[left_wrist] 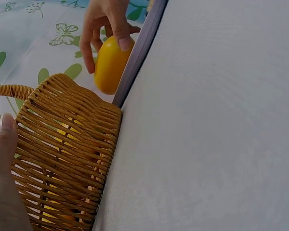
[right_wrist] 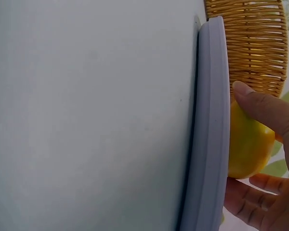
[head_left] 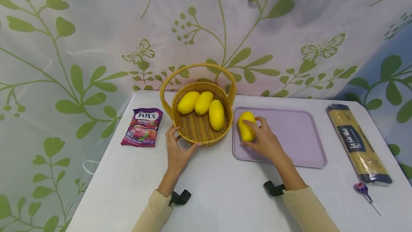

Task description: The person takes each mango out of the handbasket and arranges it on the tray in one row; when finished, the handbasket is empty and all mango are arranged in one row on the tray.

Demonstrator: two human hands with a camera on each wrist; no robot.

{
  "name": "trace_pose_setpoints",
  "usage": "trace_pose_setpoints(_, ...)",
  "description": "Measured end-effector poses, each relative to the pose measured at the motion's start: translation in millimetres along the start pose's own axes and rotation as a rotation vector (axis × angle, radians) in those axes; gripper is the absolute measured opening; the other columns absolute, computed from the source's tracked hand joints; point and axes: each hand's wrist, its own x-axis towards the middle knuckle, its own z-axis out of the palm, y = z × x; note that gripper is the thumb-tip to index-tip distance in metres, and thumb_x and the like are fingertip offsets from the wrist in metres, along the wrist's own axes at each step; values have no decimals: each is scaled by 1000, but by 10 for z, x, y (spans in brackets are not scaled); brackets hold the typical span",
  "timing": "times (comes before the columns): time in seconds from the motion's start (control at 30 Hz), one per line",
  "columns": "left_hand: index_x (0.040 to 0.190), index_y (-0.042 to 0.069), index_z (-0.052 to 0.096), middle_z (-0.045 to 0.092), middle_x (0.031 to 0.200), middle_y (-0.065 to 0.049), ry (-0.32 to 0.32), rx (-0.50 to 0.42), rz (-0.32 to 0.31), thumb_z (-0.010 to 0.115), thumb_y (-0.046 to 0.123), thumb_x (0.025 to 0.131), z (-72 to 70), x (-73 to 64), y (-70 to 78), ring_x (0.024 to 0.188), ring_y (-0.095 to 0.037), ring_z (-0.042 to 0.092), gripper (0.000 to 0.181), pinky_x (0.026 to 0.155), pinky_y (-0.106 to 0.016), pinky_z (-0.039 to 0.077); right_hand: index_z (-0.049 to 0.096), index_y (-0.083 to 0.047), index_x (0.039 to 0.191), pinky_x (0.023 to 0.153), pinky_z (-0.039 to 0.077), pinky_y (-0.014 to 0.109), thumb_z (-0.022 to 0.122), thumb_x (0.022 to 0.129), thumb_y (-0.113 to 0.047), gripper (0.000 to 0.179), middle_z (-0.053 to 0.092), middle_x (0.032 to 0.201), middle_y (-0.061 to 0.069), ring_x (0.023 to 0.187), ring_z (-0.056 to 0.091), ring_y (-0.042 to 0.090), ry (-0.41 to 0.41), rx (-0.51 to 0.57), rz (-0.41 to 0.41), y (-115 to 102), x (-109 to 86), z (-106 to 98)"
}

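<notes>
A wicker basket [head_left: 194, 126] with a tall arched handle stands at the back of the table, with three yellow mangoes [head_left: 204, 103] inside. My left hand [head_left: 178, 155] holds the basket's near left side, its thumb [left_wrist: 6, 132] up at the rim in the left wrist view. Over the left end of a lilac tray [head_left: 296, 131], my right hand [head_left: 268, 144] grips another yellow mango [head_left: 245, 128] between thumb and fingers. The right wrist view shows this mango [right_wrist: 250, 144] behind the tray's raised edge, thumb on one side and fingers on the other.
Left of the basket lies a purple candy bag [head_left: 143, 128]. At the right are a long pack of spaghetti [head_left: 358, 142] and a wrapped lollipop [head_left: 362, 189]. A patterned curtain [head_left: 257, 28] hangs close behind the table. The tray lies just right of the basket.
</notes>
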Motion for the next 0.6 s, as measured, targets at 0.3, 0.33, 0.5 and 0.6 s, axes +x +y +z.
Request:
trace_pose_setpoints(0.3,134,-4,38,35,145,-23,14,-2,29,90,35,68,-5,-5,-28,134,-28,41,93,96,-48,52,47,-22,144,59,55,42,86,74,-38,82,33,143,26,101,56,41,0,-53,18,-26,-38,-4)
trace_pose_setpoints(0.33,134,-4,38,35,145,-22,14,-2,28,90,36,69,-5,-6,-32,134,-28,41,93,96,-47,52,47,-22,144,58,54,40,86,73,-39,82,33,143,26,100,56,41,-1,-56,15,-29,-41,-6)
trace_pose_setpoints(0.5,135,-4,38,35,147,-18,13,-11,42,91,34,68,3,-5,-58,133,-28,41,93,96,-47,53,47,-23,145,53,52,35,85,74,-42,83,33,143,27,96,57,38,12,-91,-5,-42,-65,-30)
trace_pose_setpoints(0.6,135,-4,38,35,147,-19,14,-20,56,92,29,66,9,0,-58,133,-30,42,94,94,-49,53,49,-20,143,55,54,41,86,72,-41,83,34,143,29,96,57,38,63,-113,-35,-72,-79,-78)
